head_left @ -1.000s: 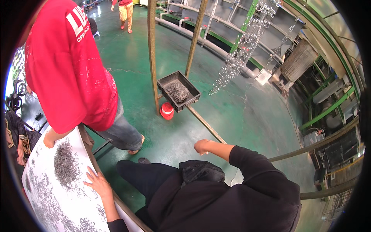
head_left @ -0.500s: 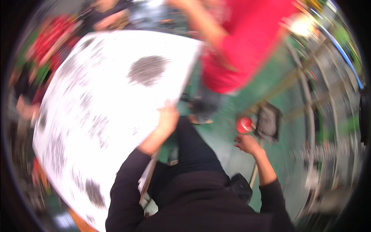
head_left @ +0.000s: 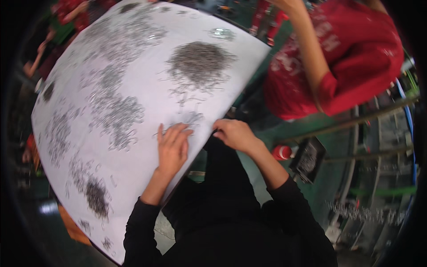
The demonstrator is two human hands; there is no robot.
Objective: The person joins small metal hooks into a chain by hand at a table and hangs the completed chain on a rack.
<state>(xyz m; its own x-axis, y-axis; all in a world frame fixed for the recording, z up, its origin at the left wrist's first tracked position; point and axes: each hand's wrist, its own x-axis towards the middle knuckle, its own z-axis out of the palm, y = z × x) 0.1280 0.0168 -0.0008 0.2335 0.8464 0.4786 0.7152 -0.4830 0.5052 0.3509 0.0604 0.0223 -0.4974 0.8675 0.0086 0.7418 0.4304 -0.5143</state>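
My left hand (head_left: 172, 151) rests over the white tabletop (head_left: 151, 102) near its edge, fingers stretched and apart. Just beyond its fingertips lies a small loose cluster of thin, curved metal wire pieces (head_left: 194, 118). At the table's edge, my right hand (head_left: 235, 134) has its fingers pinched together; what they hold, if anything, is too small and dark to make out. Farther up sits a dense dark heap of thin wire pieces (head_left: 202, 62). Paler, shinier hook-like pieces (head_left: 120, 118) are scattered over the middle of the table.
Someone in a red shirt (head_left: 351, 58) stands close by at the far right. Another person in red (head_left: 71, 13) is at the far left. On my right are a red round container (head_left: 281, 152) and a black tray (head_left: 308, 159) of small pieces, near metal rails (head_left: 356, 120).
My right hand has come from beside the red container to the table's edge. My left hand has let go of the edge and lies over the tabletop. The view has shifted.
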